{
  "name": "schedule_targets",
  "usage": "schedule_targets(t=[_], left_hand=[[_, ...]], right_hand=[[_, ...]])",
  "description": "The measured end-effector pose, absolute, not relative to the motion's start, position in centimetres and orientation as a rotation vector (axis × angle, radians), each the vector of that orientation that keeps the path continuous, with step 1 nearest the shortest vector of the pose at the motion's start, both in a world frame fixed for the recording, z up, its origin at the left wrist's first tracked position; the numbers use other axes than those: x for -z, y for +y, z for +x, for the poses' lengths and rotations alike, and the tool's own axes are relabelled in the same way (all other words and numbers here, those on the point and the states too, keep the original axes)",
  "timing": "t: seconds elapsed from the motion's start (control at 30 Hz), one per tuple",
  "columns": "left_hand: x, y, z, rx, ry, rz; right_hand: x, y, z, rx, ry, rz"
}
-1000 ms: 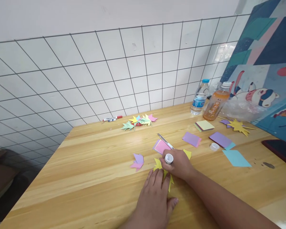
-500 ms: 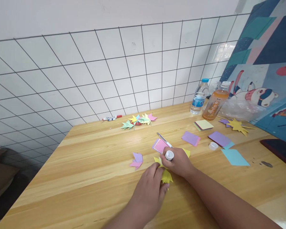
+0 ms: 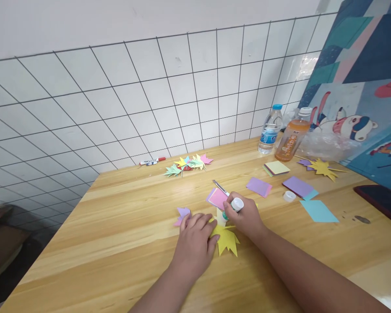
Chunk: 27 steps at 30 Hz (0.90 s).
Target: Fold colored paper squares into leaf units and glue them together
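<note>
A yellow paper leaf cutout (image 3: 227,240) with jagged points lies on the table. My left hand (image 3: 195,237) holds it down by its left side, fingers over the upper edge and thumb lower down. My right hand (image 3: 246,217) is closed round a glue stick (image 3: 237,204), its white end up and its green end tilted down at a pale yellow paper piece (image 3: 220,216) above the leaf. Whether the glue touches paper is hidden. Left of these, a purple and pink paper cutout (image 3: 182,213) is partly covered by my left fingers.
Pink paper squares (image 3: 217,198) lie behind my right hand with a craft knife (image 3: 220,188). Coloured paper cutouts (image 3: 190,164) and markers (image 3: 153,161) sit near the wall. Rightward are purple sheets (image 3: 259,187), a white cap (image 3: 289,196), a blue sheet (image 3: 319,211) and two bottles (image 3: 270,132).
My left hand has shifted left, uncovering more of the yellow leaf and covering part of the purple cutout. The glue stick has tilted, showing its green end. The view has moved slightly.
</note>
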State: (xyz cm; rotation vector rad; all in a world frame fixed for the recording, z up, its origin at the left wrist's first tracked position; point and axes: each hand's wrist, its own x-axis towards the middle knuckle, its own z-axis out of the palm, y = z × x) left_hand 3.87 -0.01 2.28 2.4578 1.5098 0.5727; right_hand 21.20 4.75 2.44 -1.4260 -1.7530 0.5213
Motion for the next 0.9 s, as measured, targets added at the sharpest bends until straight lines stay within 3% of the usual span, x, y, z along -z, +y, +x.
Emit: schedule_targets(t=[0.23,0.63,0.9], left_hand=[[-1.9,0.1,3.8,-0.706,1.407,2.444],[-1.8,0.5,4.0,-0.466,1.542,2.375],[-1.8,0.3,4.0,-0.394,1.595,2.335]], right_hand=[[-2.4,4.8,21.5,-0.490,-1.764,-1.431],[-2.2,4.4,20.0,-0.196,-2.206,-1.488],[-2.1,4.4,20.0,-0.209,-2.228,-1.512]])
